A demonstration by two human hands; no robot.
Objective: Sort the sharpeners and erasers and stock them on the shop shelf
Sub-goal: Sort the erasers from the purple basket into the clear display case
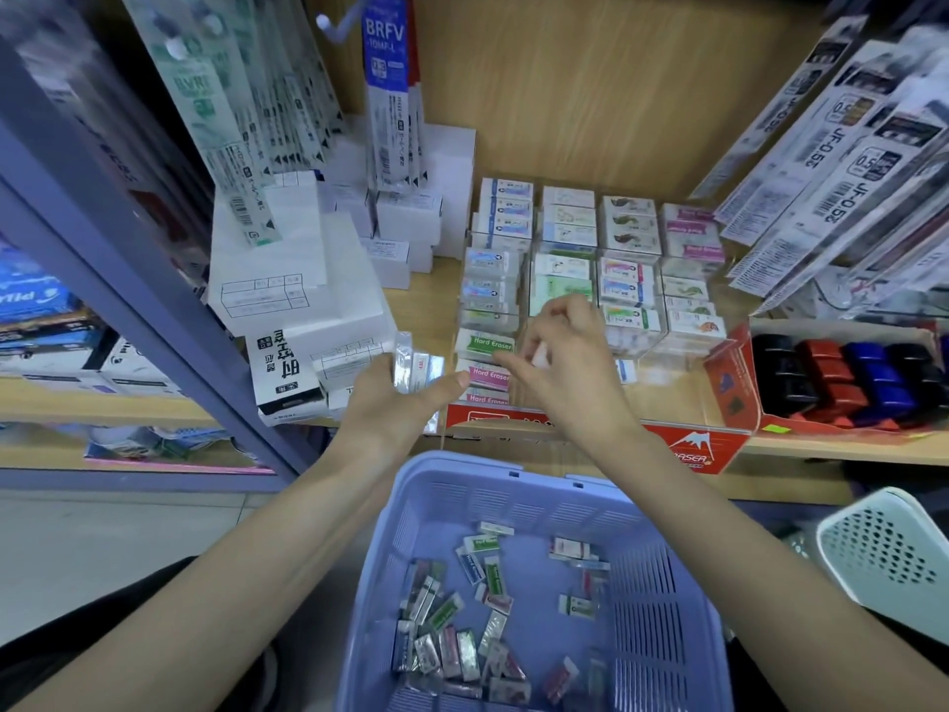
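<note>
head view, shop shelf [821, 444]. left hand [395, 403], at the shelf edge, grips an eraser stack [417, 363] in shiny wrap between thumb and curled fingers. right hand [570, 377] hovers over the clear tray [667, 370], fingers curled, pinching a small white piece [539, 358]; blur hides what it is. the tray's compartments hold rows of boxed erasers, with "hard eraser" packs [485, 344] at front left. below, a lilac basket [462, 470] holds loose erasers [462, 634]. right of the tray: a red box [729, 372] of black, red and blue blocks. left: white boxes [287, 280].
</note>
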